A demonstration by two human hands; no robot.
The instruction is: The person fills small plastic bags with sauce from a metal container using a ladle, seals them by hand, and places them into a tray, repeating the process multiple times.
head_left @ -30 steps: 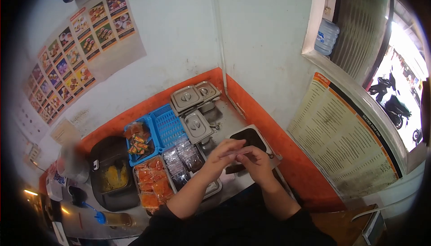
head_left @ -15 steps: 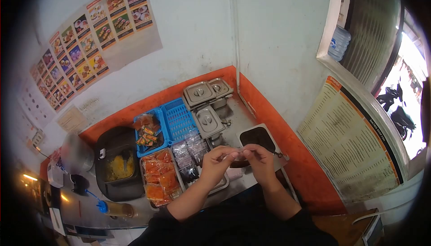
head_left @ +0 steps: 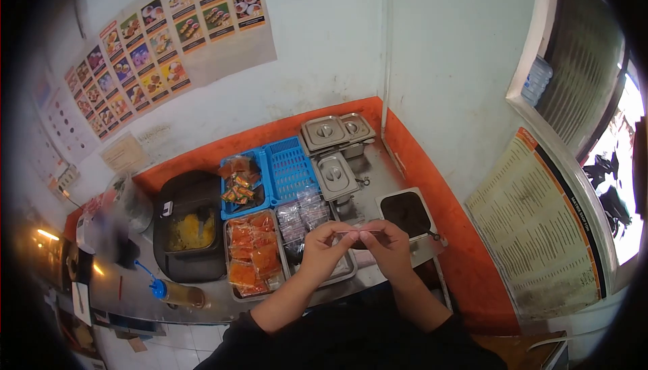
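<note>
My left hand (head_left: 325,251) and my right hand (head_left: 390,251) meet above the front of the steel counter, fingers closed in a pinch and thumb tips nearly touching. Between them runs a thin, pinkish edge of something too small to make out. Under and beside my left hand lies a metal tray (head_left: 347,273) with clear plastic packets (head_left: 304,216), partly hidden by the hand. Close behind my right hand sits a square metal container (head_left: 405,213) with dark contents.
Lidded steel pans (head_left: 337,176) and a blue plastic basket (head_left: 289,167) stand along the back wall. Leftward are a tray of orange-red packets (head_left: 254,252), a black tub (head_left: 177,262) with yellow food, and a blue-capped bottle (head_left: 177,293).
The view has swung left, so the counter and wall appear farther right. My hands remain pinched together, with the fingertips drawn closer and less of the small item showing.
</note>
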